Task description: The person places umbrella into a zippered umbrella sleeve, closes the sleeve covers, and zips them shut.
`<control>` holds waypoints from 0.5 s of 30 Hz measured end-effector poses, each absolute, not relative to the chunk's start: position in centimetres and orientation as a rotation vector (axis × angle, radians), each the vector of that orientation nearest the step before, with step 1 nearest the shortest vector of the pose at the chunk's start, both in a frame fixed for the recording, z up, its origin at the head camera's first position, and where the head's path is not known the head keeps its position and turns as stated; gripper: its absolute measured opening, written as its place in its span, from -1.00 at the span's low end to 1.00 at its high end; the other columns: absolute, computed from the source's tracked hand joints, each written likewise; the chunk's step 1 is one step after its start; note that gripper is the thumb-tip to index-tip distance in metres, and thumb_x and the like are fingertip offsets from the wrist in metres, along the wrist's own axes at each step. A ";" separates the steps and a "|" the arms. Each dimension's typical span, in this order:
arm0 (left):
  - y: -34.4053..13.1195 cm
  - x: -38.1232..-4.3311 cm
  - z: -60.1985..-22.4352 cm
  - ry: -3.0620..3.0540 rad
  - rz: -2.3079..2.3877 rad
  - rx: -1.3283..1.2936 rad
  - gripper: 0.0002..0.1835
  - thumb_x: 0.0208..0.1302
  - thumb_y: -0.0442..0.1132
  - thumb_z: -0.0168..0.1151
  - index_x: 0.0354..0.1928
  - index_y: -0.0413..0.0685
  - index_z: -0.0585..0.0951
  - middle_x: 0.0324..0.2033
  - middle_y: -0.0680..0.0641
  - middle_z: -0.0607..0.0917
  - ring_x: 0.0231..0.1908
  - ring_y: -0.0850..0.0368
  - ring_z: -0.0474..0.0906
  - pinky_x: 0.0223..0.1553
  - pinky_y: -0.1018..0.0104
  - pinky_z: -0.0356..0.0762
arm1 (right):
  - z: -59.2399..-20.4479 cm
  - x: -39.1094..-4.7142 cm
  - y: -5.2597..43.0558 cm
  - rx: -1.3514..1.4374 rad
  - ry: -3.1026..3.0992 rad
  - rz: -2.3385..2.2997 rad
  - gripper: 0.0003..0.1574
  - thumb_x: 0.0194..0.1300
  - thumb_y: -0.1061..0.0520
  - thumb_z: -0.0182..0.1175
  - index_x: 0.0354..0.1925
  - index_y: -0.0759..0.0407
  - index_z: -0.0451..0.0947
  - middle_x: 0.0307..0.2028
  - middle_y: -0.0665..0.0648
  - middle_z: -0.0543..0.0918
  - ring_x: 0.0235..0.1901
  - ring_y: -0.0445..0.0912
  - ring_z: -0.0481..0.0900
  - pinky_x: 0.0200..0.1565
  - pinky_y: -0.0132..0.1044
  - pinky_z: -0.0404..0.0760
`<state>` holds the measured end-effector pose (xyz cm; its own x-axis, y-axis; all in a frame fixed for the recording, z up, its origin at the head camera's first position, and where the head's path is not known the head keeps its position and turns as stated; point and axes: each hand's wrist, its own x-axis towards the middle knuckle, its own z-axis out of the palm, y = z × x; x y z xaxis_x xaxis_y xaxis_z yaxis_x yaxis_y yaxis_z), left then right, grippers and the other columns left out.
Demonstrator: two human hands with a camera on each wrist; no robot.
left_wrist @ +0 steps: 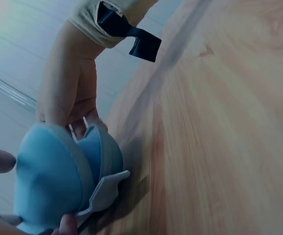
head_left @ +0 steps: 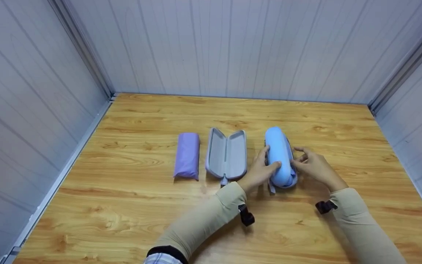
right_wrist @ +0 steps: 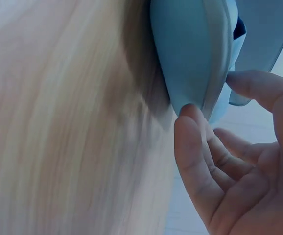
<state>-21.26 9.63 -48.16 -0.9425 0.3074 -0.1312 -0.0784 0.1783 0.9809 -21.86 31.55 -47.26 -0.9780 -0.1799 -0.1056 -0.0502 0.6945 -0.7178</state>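
Note:
A light blue glasses case point(head_left: 276, 152) stands on the right half of the table, its lid a little apart from its base. My left hand point(head_left: 258, 173) grips the case from the left, thumb on the lid. From the right, my right hand point(head_left: 316, 168) pinches the base's rim; the right wrist view has the thumb at the inner edge and a finger on the outer shell point(right_wrist: 183, 58). Some folded blue material point(right_wrist: 238, 44) shows in the gap, its kind unclear. A pale tab point(left_wrist: 107, 192) sticks out at the case's near end.
Left of my hands, a second glasses case point(head_left: 237, 156) lies open with its grey lining up. Beside it is a purple wrapped packet point(head_left: 187, 154). Pale panel walls point(head_left: 211, 47) bound the wooden table point(head_left: 123, 212) at the back and sides.

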 end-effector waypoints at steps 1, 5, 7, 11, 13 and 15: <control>9.6 -21.3 -48.2 2.170 1.800 0.234 -0.21 0.36 -0.08 0.22 0.56 0.00 0.15 0.42 -0.24 0.21 0.39 -0.09 0.21 0.35 0.08 0.26 | -47.3 -21.8 31.6 -0.178 2.707 -1.167 -0.19 0.45 -0.04 0.21 0.43 0.41 0.23 -0.19 0.26 0.67 -0.26 0.04 0.66 -0.27 -0.19 0.64; 9.5 -21.4 -48.2 2.206 1.703 0.295 -0.24 0.37 -0.11 0.14 0.57 0.08 0.14 0.43 -0.23 0.20 0.37 -0.03 0.20 0.36 0.12 0.22 | -47.4 -21.8 32.0 -0.158 2.612 -1.234 -0.21 0.48 -0.03 0.18 0.41 0.46 0.24 -0.23 0.27 0.67 -0.36 0.06 0.67 -0.35 -0.16 0.68; 9.5 -21.4 -48.2 2.222 1.669 0.320 -0.23 0.36 -0.11 0.14 0.57 0.10 0.14 0.42 -0.22 0.21 0.36 -0.01 0.21 0.35 0.13 0.24 | -47.6 -21.9 32.1 -0.166 2.593 -1.251 -0.23 0.48 -0.04 0.17 0.39 0.47 0.27 -0.26 0.25 0.68 -0.38 0.06 0.67 -0.35 -0.15 0.69; 9.5 -21.6 -48.2 2.271 1.599 0.365 -0.22 0.36 -0.08 0.19 0.57 0.11 0.15 0.35 -0.20 0.28 0.28 0.01 0.30 0.28 0.16 0.35 | -47.8 -21.9 32.3 -0.191 2.595 -1.245 -0.24 0.50 -0.07 0.14 0.39 0.45 0.29 -0.29 0.18 0.68 -0.37 0.04 0.66 -0.31 -0.16 0.67; 9.5 -21.6 -48.3 2.313 1.551 0.409 -0.22 0.38 -0.05 0.20 0.57 0.09 0.15 0.31 -0.20 0.31 0.25 0.01 0.34 0.25 0.16 0.39 | -47.9 -21.9 32.3 -0.195 2.590 -1.245 -0.24 0.51 -0.08 0.13 0.40 0.42 0.29 -0.30 0.16 0.67 -0.38 0.04 0.65 -0.32 -0.17 0.67; 9.6 -21.5 -48.5 2.358 1.489 0.462 -0.22 0.40 0.00 0.21 0.57 0.07 0.15 0.29 -0.18 0.32 0.23 0.02 0.37 0.23 0.17 0.42 | -48.0 -21.9 32.4 -0.207 2.569 -1.261 -0.25 0.53 -0.07 0.10 0.41 0.42 0.27 -0.30 0.16 0.66 -0.40 0.05 0.63 -0.35 -0.17 0.66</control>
<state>-21.54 9.58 -48.46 -0.8986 0.4293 -0.0902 0.1030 0.4063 0.9079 -21.90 32.43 -47.99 -0.9529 -0.2451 -0.1785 -0.0086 0.6104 -0.7920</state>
